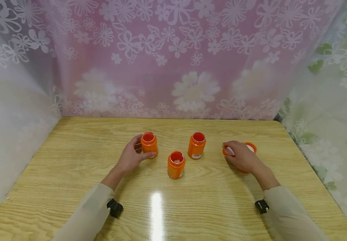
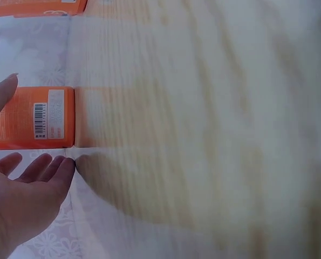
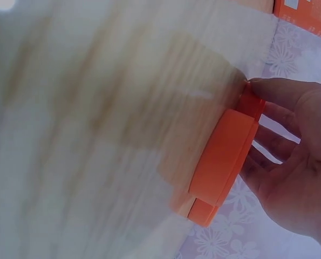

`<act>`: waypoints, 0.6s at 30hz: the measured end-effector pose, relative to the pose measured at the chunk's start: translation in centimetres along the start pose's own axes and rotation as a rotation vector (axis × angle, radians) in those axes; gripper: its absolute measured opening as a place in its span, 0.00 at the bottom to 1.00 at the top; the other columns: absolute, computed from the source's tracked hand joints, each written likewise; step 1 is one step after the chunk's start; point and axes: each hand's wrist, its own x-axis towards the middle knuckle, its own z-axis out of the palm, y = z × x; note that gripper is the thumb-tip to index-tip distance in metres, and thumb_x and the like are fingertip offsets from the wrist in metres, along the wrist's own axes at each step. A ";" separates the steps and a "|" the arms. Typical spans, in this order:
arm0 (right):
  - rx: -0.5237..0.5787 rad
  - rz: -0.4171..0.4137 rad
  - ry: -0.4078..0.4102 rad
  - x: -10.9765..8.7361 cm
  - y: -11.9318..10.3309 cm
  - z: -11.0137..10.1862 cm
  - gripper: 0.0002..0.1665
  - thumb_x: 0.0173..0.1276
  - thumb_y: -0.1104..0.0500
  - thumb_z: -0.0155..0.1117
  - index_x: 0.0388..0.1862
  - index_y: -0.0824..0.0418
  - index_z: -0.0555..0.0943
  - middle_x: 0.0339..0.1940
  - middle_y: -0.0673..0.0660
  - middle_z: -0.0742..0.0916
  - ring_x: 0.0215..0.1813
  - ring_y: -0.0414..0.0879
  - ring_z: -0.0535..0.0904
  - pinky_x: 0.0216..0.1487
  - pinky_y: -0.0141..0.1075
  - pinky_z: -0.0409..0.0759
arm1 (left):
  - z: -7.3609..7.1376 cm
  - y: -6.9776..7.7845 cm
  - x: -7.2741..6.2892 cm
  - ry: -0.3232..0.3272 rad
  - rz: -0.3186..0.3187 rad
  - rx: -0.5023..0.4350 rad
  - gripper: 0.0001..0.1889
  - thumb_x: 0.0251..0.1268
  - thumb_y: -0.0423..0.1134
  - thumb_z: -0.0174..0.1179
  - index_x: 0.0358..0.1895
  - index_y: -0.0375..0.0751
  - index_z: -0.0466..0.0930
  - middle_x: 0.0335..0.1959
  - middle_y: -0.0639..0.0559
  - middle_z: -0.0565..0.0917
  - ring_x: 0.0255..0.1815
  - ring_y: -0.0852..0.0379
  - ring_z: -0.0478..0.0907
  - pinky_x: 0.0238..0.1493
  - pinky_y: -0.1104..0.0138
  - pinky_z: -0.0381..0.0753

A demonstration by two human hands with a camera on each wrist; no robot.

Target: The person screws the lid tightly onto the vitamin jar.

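An orange bottle (image 1: 150,147) without a lid stands upright at the left of the table. My left hand (image 1: 132,154) is around it, thumb across its front and fingers at its left side. In the left wrist view a narrow gap shows between the fingers (image 2: 47,168) and the bottle. My right hand (image 1: 242,155) pinches an orange lid (image 1: 229,151) by its rim, low at the table; its thumb is at the lid's edge in the right wrist view. Two more orange lids lie beside it, one lid (image 1: 252,146) behind the hand, the other lid (image 1: 244,171) mostly hidden under it.
Two more lidless orange bottles stand between the hands: a front bottle (image 1: 175,167) with pale pieces inside, and a rear bottle (image 1: 196,146). The wooden table (image 1: 191,207) ends at a floral curtain (image 1: 173,60) behind and another curtain (image 1: 336,100) at the right.
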 end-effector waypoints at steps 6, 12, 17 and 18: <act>0.012 -0.006 0.014 0.1 -0.2 -0.1 0.25 0.67 0.61 0.63 0.61 0.70 0.73 0.58 0.69 0.76 0.60 0.67 0.69 0.60 0.60 0.65 | 0.2 -0.8 0.7 0.004 -0.015 0.002 0.42 0.55 0.38 0.71 0.71 0.42 0.57 0.65 0.43 0.68 0.65 0.43 0.66 0.65 0.52 0.63; 0.025 0.008 0.022 0.0 -0.4 -0.1 0.25 0.67 0.61 0.63 0.61 0.70 0.73 0.59 0.70 0.76 0.60 0.67 0.69 0.60 0.60 0.65 | 0.3 0.4 0.3 -0.007 -0.014 0.001 0.40 0.57 0.34 0.69 0.71 0.37 0.57 0.64 0.39 0.68 0.63 0.40 0.67 0.63 0.50 0.66; 0.032 0.005 0.029 -0.1 -0.4 -0.1 0.25 0.67 0.62 0.63 0.60 0.71 0.73 0.58 0.70 0.76 0.60 0.68 0.68 0.60 0.60 0.65 | 0.5 0.0 0.5 0.003 -0.008 0.004 0.40 0.56 0.37 0.70 0.70 0.40 0.58 0.63 0.43 0.70 0.62 0.43 0.69 0.62 0.53 0.68; 0.032 0.006 0.030 -0.1 -0.4 -0.1 0.25 0.67 0.62 0.63 0.60 0.71 0.73 0.58 0.71 0.76 0.60 0.68 0.68 0.60 0.60 0.65 | 0.5 -0.2 0.6 0.006 -0.004 0.009 0.40 0.55 0.38 0.71 0.70 0.41 0.59 0.63 0.43 0.71 0.61 0.44 0.70 0.62 0.53 0.68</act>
